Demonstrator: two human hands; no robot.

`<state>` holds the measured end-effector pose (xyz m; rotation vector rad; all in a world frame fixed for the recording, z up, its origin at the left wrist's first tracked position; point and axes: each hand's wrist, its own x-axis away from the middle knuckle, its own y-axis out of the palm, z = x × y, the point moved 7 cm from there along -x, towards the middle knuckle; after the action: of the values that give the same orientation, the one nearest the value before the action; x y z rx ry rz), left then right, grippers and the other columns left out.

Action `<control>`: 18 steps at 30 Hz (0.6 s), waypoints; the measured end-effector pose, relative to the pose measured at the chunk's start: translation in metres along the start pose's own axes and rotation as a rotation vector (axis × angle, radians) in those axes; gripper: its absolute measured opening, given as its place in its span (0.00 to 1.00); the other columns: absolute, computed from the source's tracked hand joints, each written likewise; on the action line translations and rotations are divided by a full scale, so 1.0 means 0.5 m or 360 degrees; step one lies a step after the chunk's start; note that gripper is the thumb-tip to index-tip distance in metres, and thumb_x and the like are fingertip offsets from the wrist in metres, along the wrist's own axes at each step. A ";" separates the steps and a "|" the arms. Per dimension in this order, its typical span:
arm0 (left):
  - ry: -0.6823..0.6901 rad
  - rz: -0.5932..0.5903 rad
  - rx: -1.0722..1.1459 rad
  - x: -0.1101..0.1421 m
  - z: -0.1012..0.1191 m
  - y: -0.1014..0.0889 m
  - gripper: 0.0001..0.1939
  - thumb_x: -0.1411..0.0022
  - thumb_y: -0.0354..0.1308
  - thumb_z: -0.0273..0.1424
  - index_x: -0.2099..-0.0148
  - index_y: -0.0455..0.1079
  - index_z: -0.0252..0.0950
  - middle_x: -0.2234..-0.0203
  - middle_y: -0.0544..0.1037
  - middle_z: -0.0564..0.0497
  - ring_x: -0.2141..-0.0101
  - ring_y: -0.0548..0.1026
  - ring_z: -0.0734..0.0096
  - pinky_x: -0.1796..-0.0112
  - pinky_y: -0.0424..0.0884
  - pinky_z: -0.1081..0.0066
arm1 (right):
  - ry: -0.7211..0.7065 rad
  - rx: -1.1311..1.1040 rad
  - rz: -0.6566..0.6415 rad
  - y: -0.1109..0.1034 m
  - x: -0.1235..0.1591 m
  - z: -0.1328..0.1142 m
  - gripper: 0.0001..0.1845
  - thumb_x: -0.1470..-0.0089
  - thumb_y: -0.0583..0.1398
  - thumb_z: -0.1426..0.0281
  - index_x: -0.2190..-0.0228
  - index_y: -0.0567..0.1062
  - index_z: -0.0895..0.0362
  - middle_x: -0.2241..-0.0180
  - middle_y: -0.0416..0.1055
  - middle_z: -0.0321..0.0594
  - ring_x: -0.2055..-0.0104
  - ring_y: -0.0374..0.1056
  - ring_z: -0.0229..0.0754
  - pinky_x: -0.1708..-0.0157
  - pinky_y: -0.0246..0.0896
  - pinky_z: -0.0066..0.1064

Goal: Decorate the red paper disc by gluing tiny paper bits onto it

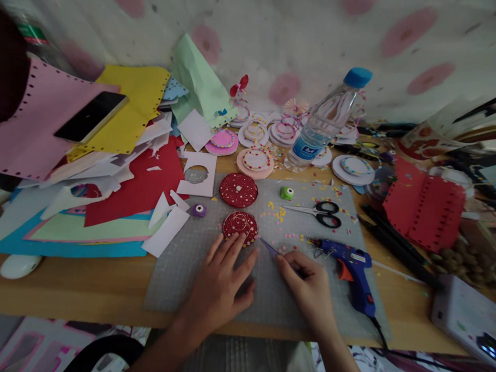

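My left hand [224,281] lies with its fingers stretched out, their tips on the lower edge of a small dark red disc [236,225] with pale specks and tiny bits along its rim. In my right hand [307,284] is a slim pair of purple-blue tweezers [269,246], pinched between thumb and fingers. The tweezers' point is at the disc's right edge; whether a bit is in the tip is too small to tell. Just behind sits a second dark red speckled disc [238,190]. Tiny yellow paper bits [280,214] are scattered to the right on the grey cutting mat [178,284].
On the mat's right lie black-handled scissors [327,213] and a blue glue gun [353,262]. Green [287,193] and purple [198,209] punches flank the discs. Behind stand a water bottle [322,123] and several decorated discs [255,160]. Coloured paper [136,186] is piled left.
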<state>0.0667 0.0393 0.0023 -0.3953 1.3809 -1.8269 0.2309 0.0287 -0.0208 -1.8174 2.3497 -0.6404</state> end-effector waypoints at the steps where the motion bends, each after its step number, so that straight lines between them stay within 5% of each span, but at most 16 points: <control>1: -0.0002 0.0000 -0.0002 0.001 0.000 0.000 0.25 0.38 0.56 0.34 0.39 0.65 0.36 0.38 0.63 0.37 0.37 0.59 0.50 0.38 0.53 0.46 | 0.0022 -0.0015 -0.0011 0.000 -0.001 0.000 0.21 0.48 0.59 0.58 0.84 0.66 0.57 0.83 0.57 0.32 0.78 0.53 0.34 0.79 0.48 0.26; 14: 0.0010 -0.0019 -0.0020 0.001 -0.008 -0.007 0.26 0.38 0.56 0.35 0.38 0.64 0.36 0.39 0.66 0.41 0.39 0.63 0.53 0.38 0.51 0.47 | 0.0325 -0.0572 0.0067 -0.013 0.007 0.051 0.22 0.50 0.63 0.53 0.81 0.69 0.58 0.85 0.49 0.27 0.83 0.42 0.30 0.85 0.36 0.26; 18: 0.0029 -0.0009 -0.0037 0.000 -0.008 -0.008 0.26 0.38 0.55 0.35 0.39 0.64 0.35 0.39 0.66 0.40 0.40 0.63 0.53 0.38 0.52 0.47 | 0.0305 -0.0784 0.0309 -0.088 0.012 0.041 0.21 0.57 0.68 0.54 0.81 0.70 0.58 0.85 0.53 0.28 0.85 0.42 0.28 0.87 0.33 0.25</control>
<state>0.0623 0.0422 0.0046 -0.3958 1.4161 -1.8243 0.2756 0.0090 -0.0211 -1.7131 2.9747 -0.2298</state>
